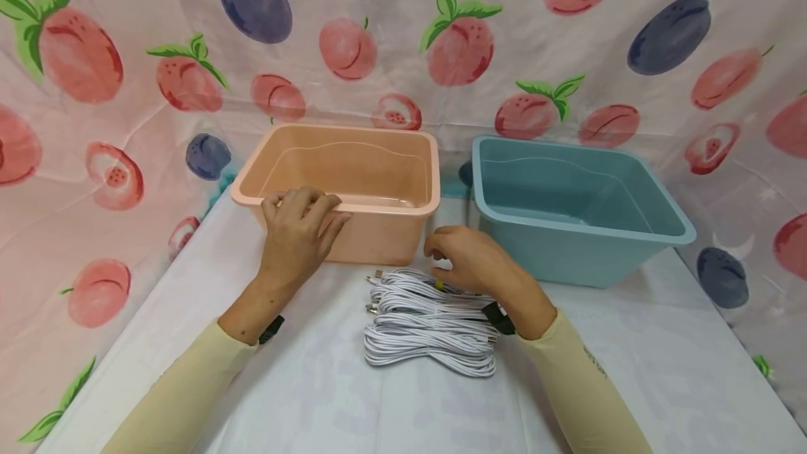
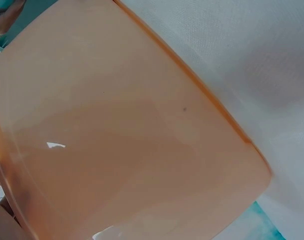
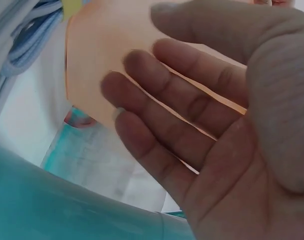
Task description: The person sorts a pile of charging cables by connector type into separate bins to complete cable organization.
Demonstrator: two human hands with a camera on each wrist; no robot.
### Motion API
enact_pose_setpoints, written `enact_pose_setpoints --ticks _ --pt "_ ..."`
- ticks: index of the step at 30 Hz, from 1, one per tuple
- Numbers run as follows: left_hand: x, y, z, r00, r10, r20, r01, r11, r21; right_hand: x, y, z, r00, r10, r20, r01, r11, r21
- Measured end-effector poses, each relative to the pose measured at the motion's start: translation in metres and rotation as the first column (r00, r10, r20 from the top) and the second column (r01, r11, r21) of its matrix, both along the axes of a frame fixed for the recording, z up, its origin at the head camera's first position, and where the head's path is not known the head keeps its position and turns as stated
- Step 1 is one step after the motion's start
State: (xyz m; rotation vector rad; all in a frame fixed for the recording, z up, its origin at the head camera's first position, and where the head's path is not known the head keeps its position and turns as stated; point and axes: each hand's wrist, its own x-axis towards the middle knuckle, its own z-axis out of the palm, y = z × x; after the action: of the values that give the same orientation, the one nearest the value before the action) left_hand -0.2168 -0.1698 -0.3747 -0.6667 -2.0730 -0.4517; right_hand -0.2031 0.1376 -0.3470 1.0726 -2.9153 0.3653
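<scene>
My left hand (image 1: 295, 233) is at the front rim of the orange plastic bin (image 1: 378, 237), its bent fingers over the rim and the thumb pointing right. In the left wrist view the bin's wall (image 2: 132, 115) fills most of the picture, and only a bit of the hand shows at the left edge. My right hand (image 1: 469, 258) hovers over the far end of the white cables (image 1: 429, 328), between the two bins. In the right wrist view its palm holds nothing and the fingers (image 3: 161, 122) are slightly bent. Several coiled cable bundles lie together, with metal plugs at their ends.
A teal plastic bin (image 1: 574, 251) stands to the right of the orange one. Both sit at the back of a table with a white cover (image 1: 302, 398). Behind them hangs a fruit-print cloth (image 1: 391, 33). A yellow tag (image 1: 439, 285) shows among the cables.
</scene>
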Motion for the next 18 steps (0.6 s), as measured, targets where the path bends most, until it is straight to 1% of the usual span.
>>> enact_pose_setpoints --ticks 8,12,18 --pt "-0.0001 -0.0001 -0.0009 1.0 -0.003 0.004 0.003 1.0 0.006 -0.0033 0.0006 -0.0025 0.997 0.008 0.082 -0.012 0.999 0.049" --pt "-0.0004 -0.0002 -0.0017 1.0 -0.005 -0.001 0.005 1.0 0.011 -0.0037 0.0017 -0.0039 0.99 0.037 0.134 -0.046 0.997 0.062" --pt "-0.0014 -0.0004 -0.0025 1.0 -0.006 -0.012 0.007 1.0 0.014 -0.0041 0.0028 -0.0066 0.984 0.092 0.155 -0.105 0.992 0.073"
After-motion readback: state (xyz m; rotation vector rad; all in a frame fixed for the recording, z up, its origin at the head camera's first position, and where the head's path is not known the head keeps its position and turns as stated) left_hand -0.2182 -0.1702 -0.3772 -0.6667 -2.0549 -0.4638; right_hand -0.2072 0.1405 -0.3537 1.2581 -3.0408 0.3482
